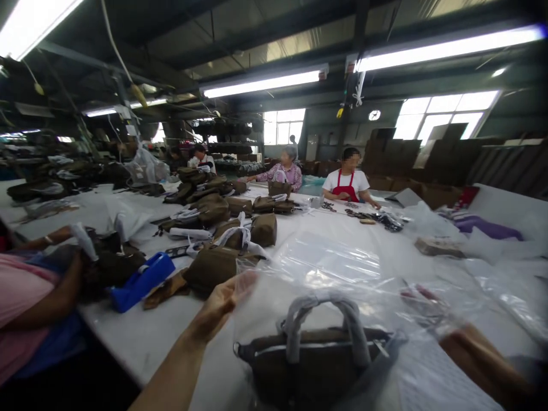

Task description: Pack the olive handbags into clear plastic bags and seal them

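Note:
A dark olive handbag (308,365) with wrapped grey handles (323,305) stands upright right in front of me, inside a clear plastic bag (268,299). At the plastic bag's upper left edge, my left hand (220,308) is closed on the film, its fingertips partly behind it. My right hand (454,328) grips the film on the other side; its fingers show blurred through the plastic. The lower part of the handbag runs out of view. Neither hand touches the handles.
Flat clear plastic bags (329,257) lie beyond the handbag. Several olive handbags (214,268) are heaped to the left, near a blue object (143,282). A co-worker's arm (55,297) reaches in at left. Two people (346,185) sit across the white table (295,228); small metal parts (377,218) lie there.

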The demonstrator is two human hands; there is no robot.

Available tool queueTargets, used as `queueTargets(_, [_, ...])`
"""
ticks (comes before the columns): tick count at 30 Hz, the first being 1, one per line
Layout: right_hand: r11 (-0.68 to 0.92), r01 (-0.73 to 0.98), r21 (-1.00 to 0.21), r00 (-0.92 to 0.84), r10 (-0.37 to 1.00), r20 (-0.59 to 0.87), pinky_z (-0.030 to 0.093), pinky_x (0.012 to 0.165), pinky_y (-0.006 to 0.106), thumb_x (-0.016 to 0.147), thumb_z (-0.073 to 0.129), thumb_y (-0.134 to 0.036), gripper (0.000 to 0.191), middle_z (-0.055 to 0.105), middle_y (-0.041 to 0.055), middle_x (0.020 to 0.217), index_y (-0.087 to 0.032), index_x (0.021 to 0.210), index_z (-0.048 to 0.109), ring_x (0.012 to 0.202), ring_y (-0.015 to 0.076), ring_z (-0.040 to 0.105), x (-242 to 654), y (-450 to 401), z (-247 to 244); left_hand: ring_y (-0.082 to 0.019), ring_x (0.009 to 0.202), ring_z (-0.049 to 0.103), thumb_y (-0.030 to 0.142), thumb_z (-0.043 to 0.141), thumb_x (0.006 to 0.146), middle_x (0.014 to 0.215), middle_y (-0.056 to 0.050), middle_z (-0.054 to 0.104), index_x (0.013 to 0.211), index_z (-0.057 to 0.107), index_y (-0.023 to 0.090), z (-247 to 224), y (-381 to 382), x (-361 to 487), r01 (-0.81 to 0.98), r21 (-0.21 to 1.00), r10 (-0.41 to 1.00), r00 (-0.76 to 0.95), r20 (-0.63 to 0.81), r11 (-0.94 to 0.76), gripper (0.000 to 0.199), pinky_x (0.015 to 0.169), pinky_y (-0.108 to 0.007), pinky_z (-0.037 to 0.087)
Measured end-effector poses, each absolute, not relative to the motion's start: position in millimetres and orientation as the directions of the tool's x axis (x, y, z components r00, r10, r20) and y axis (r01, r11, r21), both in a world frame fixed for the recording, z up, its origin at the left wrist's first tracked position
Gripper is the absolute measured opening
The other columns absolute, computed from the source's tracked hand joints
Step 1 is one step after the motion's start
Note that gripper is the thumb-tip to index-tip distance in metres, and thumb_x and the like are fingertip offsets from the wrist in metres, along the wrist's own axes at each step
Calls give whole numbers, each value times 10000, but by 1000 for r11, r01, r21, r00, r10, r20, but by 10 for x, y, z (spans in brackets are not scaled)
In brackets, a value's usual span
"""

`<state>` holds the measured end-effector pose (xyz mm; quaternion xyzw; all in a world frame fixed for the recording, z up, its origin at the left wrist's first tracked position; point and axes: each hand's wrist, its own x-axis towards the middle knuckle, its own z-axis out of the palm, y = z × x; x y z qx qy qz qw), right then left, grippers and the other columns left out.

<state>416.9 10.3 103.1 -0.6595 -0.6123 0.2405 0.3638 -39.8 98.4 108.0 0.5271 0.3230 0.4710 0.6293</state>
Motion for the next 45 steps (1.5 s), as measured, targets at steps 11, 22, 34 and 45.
queueTargets(11, [37, -359, -933, 481, 863, -151, 465, 898, 351, 851, 593, -241, 183, 661, 1, 743, -223, 675, 547, 744, 157, 647, 3905, 812, 1323, -184, 599, 661, 235, 412, 923, 706, -80, 684, 765, 568, 129, 1216, 1664, -80, -435, 893, 991, -20, -136, 114, 246, 614, -331, 541])
queueTargets(22, [127, -304, -944, 498, 866, -44, 521, 678, 225, 818, 639, -313, 135, 621, -12, 655, -234, 719, 594, 633, 130, 624, 4310, 557, 1585, -138, 546, 633, 276, 519, 883, 645, -30, 655, 751, 556, 137, 1758, 1962, 99, -370, 929, 957, 266, 116, -10, 195, 540, -241, 530])
queueTargets(34, [-285, -372, -884, 252, 885, -392, 481, 612, 257, 734, 693, -496, 333, 628, 1, 624, -193, 716, 555, 588, 144, 585, 3969, -654, -720, -125, 521, 608, 495, 761, 622, 635, -4, 657, 736, 558, 146, -329, 1025, -132, -195, 849, 851, 313, -421, 491, 420, 548, -237, 511])
queueTargets(45, [-383, 263, -885, -141, 892, -428, 379, 948, 461, 842, 484, -556, 435, 672, 106, 904, -179, 836, 700, 960, 311, 584, 3982, -1268, -612, -224, 888, 637, 510, 523, 834, 865, -74, 708, 850, 656, 163, -247, 614, -605, 367, 897, 686, 587, -430, 248, 372, 880, -335, 436])
